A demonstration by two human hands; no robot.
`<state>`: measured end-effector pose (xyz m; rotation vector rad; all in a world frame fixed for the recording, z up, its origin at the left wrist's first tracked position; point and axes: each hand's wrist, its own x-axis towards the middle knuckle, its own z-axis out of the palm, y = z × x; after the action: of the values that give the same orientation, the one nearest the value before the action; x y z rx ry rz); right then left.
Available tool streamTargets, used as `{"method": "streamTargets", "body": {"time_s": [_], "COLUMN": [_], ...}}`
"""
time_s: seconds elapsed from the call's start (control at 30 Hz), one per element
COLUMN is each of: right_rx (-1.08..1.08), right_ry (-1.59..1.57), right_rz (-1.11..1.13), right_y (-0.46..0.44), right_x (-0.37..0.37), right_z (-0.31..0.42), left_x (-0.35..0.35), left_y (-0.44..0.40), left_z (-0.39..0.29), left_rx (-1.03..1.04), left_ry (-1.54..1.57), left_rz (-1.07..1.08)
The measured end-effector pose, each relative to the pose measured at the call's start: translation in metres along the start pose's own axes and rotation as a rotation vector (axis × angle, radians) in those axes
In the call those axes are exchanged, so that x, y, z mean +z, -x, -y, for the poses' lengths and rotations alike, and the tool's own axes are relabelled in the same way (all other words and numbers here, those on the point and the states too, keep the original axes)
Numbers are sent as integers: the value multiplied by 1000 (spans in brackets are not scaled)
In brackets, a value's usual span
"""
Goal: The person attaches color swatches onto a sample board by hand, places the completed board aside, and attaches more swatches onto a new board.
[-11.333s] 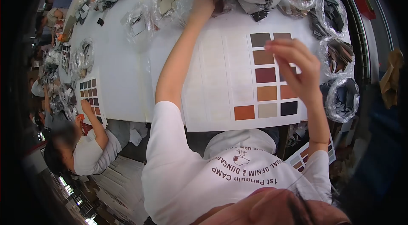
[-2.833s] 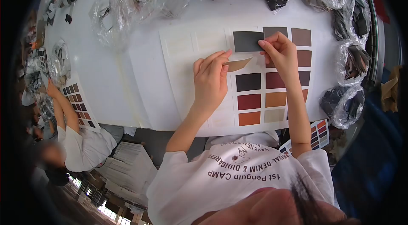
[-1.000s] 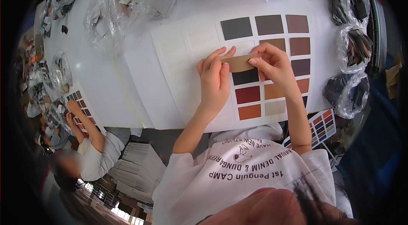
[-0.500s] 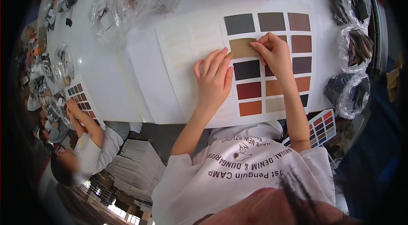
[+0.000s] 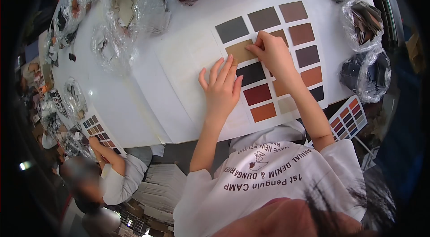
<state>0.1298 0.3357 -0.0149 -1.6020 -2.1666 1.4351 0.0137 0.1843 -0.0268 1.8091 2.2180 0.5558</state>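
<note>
A white swatch card (image 5: 186,64) lies before me, with rows of coloured rectangular swatches on its right part. My right hand (image 5: 274,55) pinches thumb and finger at the right edge of a tan swatch (image 5: 242,51) in the second row. The fingers of my left hand (image 5: 219,89) are spread, and a fingertip touches the lower left corner of that swatch. Directly below it is a black swatch (image 5: 251,74), then a dark red swatch (image 5: 257,94). A grey swatch (image 5: 231,29) sits above. My right hand and forearm partly cover the middle column.
Clear plastic bags of loose swatches line the table's far side, including a bag (image 5: 130,8); another bag (image 5: 365,75) stands at right. Another swatch card (image 5: 348,118) is below the table edge. At left, a co-worker (image 5: 114,174) handles a similar card (image 5: 99,129).
The view has turned, so the card appears tilted and shifted left. My hands stay at the tan swatch, which now looks better lined up with its row.
</note>
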Motion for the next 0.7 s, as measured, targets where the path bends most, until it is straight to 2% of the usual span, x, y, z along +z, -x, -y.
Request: {"method": "streamTargets", "body": {"time_s": [0.1,0.23,0.27,0.37,0.57,0.7], "right_rx": [-168,-341,-339,-415,-274,-184], "right_ry": [324,161,157,1,-88,-98], "right_rz": [-143,-255,-216,-238,-265,-367], "right_y": [1,26,39,93,174,195], "right_x": [-4,-28,-41,-71,-101,-103], "right_z": [-8,-20,-23,-29,-66,-98], "left_x": [-5,-6,-4,4,52,95], "left_y": [-6,-32,-43,-95,-196,-226], "left_z": [-3,-20,-28,-58,-158,-224], "left_rx": [28,104,140,293,592,874], "left_ry": [-65,-69,-43,171,383,169], "left_rz": [-6,-46,-67,-105,-132,-208]}}
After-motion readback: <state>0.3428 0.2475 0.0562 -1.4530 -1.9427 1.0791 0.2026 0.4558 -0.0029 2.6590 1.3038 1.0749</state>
